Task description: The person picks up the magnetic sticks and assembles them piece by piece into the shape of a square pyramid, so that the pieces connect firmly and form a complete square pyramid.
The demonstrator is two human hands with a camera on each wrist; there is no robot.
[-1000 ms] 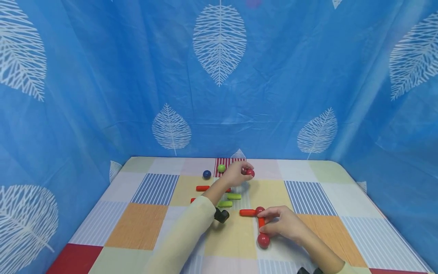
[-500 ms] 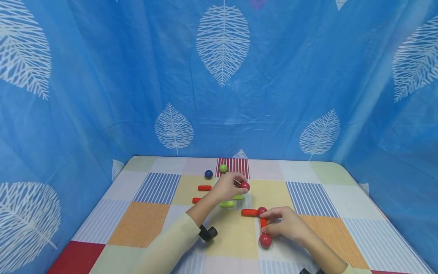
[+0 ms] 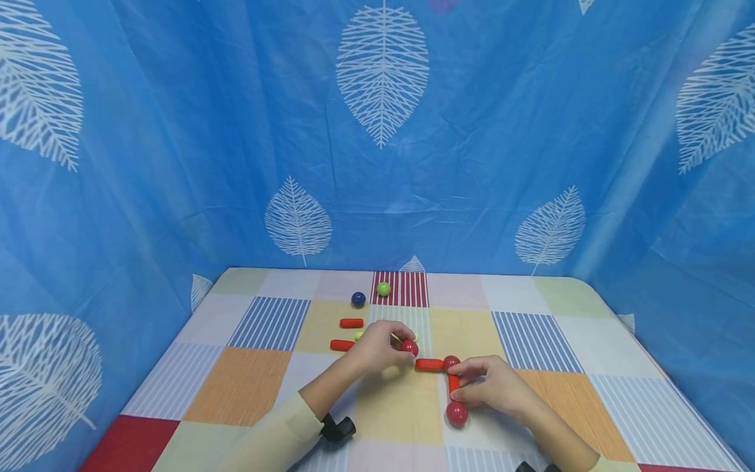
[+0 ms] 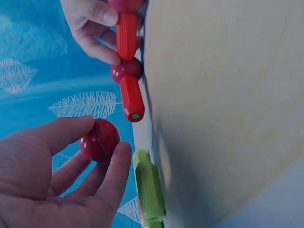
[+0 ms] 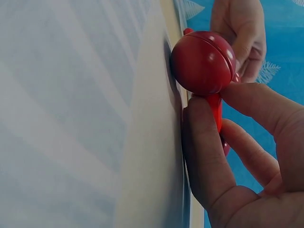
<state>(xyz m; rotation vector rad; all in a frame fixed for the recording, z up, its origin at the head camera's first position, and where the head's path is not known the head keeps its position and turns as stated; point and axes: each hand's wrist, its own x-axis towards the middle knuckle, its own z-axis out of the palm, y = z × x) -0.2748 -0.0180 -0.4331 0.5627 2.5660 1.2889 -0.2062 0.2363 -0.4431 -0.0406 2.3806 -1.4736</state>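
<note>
Between thumb and fingers, my left hand [image 3: 382,347] pinches a red ball [image 4: 100,140] marked by a seam. The ball is close to the free end of a red rod [image 3: 430,364], with a small gap between them in the left wrist view. That rod joins a second red ball [image 3: 451,362]; from there another red rod [image 4: 126,37] runs toward me to a third red ball [image 3: 457,413]. My right hand [image 3: 498,390] grips this joined piece around the second rod. In the right wrist view the near ball [image 5: 203,61] hides much of the rod.
Loose red rods [image 3: 351,323] and green rods [image 4: 149,185] lie left of and behind my left hand, partly covered by it. A blue ball [image 3: 358,299] and a green ball [image 3: 383,289] sit farther back. Blue curtains [image 3: 377,196] surround the patchwork-covered table [image 3: 236,380].
My left hand has carried the red ball from the back of the table toward me and slightly left, up to the joined rods. My right hand has kept its hold in place.
</note>
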